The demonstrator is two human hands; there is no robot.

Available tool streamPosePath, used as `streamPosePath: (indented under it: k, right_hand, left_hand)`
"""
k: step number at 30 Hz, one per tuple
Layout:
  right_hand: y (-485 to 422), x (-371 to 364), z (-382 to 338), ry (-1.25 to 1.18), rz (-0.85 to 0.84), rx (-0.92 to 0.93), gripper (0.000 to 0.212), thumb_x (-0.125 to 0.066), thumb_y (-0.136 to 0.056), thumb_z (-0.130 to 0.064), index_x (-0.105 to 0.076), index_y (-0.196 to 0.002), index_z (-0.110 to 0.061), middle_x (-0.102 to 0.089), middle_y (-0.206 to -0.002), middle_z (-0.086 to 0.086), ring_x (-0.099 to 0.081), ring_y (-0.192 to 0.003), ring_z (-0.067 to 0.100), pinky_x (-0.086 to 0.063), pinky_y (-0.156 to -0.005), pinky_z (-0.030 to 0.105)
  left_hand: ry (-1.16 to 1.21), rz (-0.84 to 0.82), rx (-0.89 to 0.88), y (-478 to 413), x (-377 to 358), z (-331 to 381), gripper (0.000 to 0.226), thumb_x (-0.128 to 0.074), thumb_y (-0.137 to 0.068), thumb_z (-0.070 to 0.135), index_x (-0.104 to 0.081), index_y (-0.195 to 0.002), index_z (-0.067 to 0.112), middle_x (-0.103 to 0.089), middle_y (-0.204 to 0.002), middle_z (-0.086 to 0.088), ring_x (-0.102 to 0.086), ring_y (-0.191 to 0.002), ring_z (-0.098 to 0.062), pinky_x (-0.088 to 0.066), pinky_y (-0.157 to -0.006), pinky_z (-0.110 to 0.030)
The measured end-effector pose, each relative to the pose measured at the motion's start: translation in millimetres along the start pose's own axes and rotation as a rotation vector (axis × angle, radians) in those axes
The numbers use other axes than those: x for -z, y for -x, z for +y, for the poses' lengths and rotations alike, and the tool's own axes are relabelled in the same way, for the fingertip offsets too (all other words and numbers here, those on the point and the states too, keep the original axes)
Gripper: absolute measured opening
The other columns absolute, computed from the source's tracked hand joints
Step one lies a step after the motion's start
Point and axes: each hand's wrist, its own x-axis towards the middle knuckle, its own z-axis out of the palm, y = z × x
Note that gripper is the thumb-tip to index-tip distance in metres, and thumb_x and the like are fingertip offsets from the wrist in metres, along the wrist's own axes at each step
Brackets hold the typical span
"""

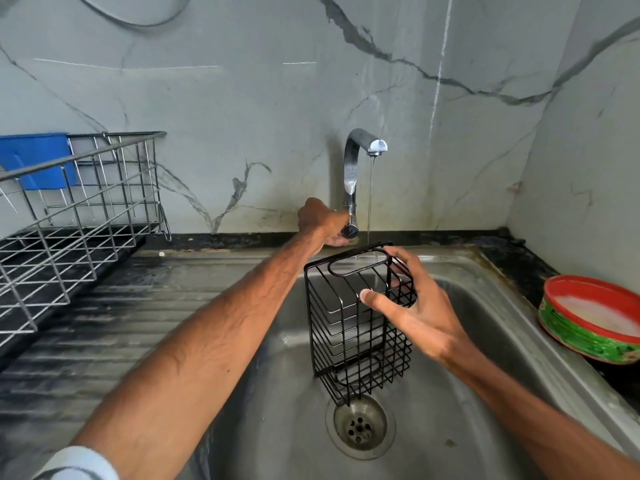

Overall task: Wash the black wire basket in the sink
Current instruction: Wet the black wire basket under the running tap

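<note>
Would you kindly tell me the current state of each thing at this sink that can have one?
Basket: upright in the sink, held.
Tap: running, thin stream reaching the basket's top edge.
Left hand: gripping the tap's knob.
Right hand: holding the basket's upper part.
Drain: unplugged.
Bowl: upright, holding pale liquid.
Dish rack: holding a blue item.

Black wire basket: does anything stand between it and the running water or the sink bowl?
Nothing visible. The right hand holds the black wire basket over the sink, and the water stream reaches its top edge; only the drain lies below.
</note>
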Motion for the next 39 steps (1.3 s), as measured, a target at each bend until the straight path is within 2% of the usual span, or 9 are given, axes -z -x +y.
streamPosePath:
  k: [5, 9, 13, 16, 21, 27, 32, 35, 39]
  right_hand:
    - [2.6, -0.7, -2.9, 0.006, 0.028, 0.012, 0.083, -0.079, -0.075, -0.058, -0.035, -0.145, -0.052, -0.04, -0.155, -0.013, -0.039, -0.139, 0.009, -0.033, -0.11, 0.035]
    - [-0.8, 0.1, -2.0, 0.015, 0.029, 0.011, 0.082, -0.078, -0.076, -0.06, -0.035, -0.145, -0.053, -0.039, -0.155, -0.014, -0.038, -0.135, 0.005, -0.032, -0.107, 0.032]
    - [-3.4, 6.6, 0.1, 0.039, 0.0, 0.024, 0.076, -0.078, -0.078, -0.057, -0.039, -0.142, -0.056, -0.037, -0.157, -0.014, -0.033, -0.139, 0.002, -0.032, -0.113, 0.035]
    - [-8.4, 10.1, -1.0, 0.095, -0.002, 0.032, 0.075, -0.072, -0.076, -0.066, -0.039, -0.143, -0.056, -0.035, -0.159, -0.012, -0.032, -0.142, 0.005, -0.031, -0.116, 0.043]
    - [-17.2, 8.1, 0.0, 0.144, 0.013, 0.037, 0.074, -0.061, -0.081, -0.075, -0.036, -0.147, -0.053, -0.034, -0.16, -0.009, -0.037, -0.139, 0.007, -0.038, -0.1, 0.031]
    - [-23.8, 1.3, -2.3, 0.145, 0.074, 0.003, 0.07, -0.057, -0.086, -0.072, -0.046, -0.147, -0.04, -0.041, -0.157, -0.006, -0.04, -0.139, 0.01, -0.037, -0.101, 0.029]
    - [-19.8, -5.2, -6.8, 0.176, 0.088, 0.037, 0.07, -0.057, -0.088, -0.07, -0.048, -0.146, -0.033, -0.045, -0.153, -0.004, -0.043, -0.133, 0.008, -0.039, -0.092, 0.025]
    - [-19.6, -7.2, -4.9, 0.222, 0.102, 0.061, 0.07, -0.054, -0.088, -0.074, -0.049, -0.146, -0.033, -0.048, -0.151, -0.003, -0.046, -0.132, 0.011, -0.041, -0.092, 0.026]
    - [-21.7, -9.0, -1.6, 0.259, 0.103, 0.057, 0.071, -0.05, -0.086, -0.08, -0.049, -0.143, -0.037, -0.049, -0.149, -0.003, -0.049, -0.128, 0.011, -0.042, -0.095, 0.028]
  left_hand:
    - [0.103, -0.115, 0.068, 17.5, 9.5, 2.0, 0.022, -0.055, -0.105, 0.012, -0.064, -0.11, -0.008, -0.072, -0.103, -0.022, -0.073, -0.085, -0.028, -0.061, -0.065, -0.024]
    - [0.056, -0.095, 0.085, 29.6, 12.3, -8.3, 0.026, -0.057, -0.105, 0.024, -0.071, -0.094, 0.004, -0.078, -0.101, -0.015, -0.075, -0.069, -0.012, -0.061, -0.089, -0.032]
    - [-0.038, -0.31, 0.079, 66.1, 19.6, -15.3, 0.055, -0.042, -0.11, 0.043, -0.067, -0.116, -0.006, -0.078, -0.101, -0.018, -0.076, -0.09, -0.033, -0.065, -0.075, -0.038]
    - [-0.068, -0.405, 0.038, 83.9, 32.9, -10.3, 0.06, -0.033, -0.112, 0.045, -0.07, -0.116, -0.001, -0.078, -0.099, -0.018, -0.078, -0.09, -0.033, -0.065, -0.08, -0.039]
    - [-0.064, -0.381, -0.123, 104.6, 28.2, -15.6, 0.031, -0.046, -0.11, 0.028, -0.065, -0.121, 0.007, -0.08, -0.09, -0.01, -0.078, -0.079, -0.027, -0.065, -0.076, -0.04]
    - [0.153, -0.275, -0.078, 106.2, 26.2, -35.9, 0.036, -0.043, -0.111, 0.035, -0.063, -0.118, 0.005, -0.077, -0.107, -0.013, -0.076, -0.086, -0.029, -0.064, -0.075, -0.044]
    - [-0.431, 0.164, -0.713, 82.3, 31.3, -49.7, 0.049, -0.048, -0.107, 0.029, -0.045, -0.148, 0.002, -0.041, -0.155, -0.014, -0.039, -0.139, -0.016, -0.03, -0.124, -0.04]
    - [-0.653, -0.061, -0.563, 77.9, 36.7, -41.5, 0.061, -0.027, -0.113, 0.039, -0.013, -0.164, 0.008, -0.002, -0.172, -0.007, -0.002, -0.158, -0.016, 0.006, -0.122, -0.025]
    - [-0.85, -0.137, -0.442, 76.5, 39.6, -37.4, 0.06, -0.015, -0.113, 0.042, -0.011, -0.164, 0.011, -0.003, -0.172, -0.006, -0.002, -0.159, -0.017, 0.004, -0.122, -0.03]
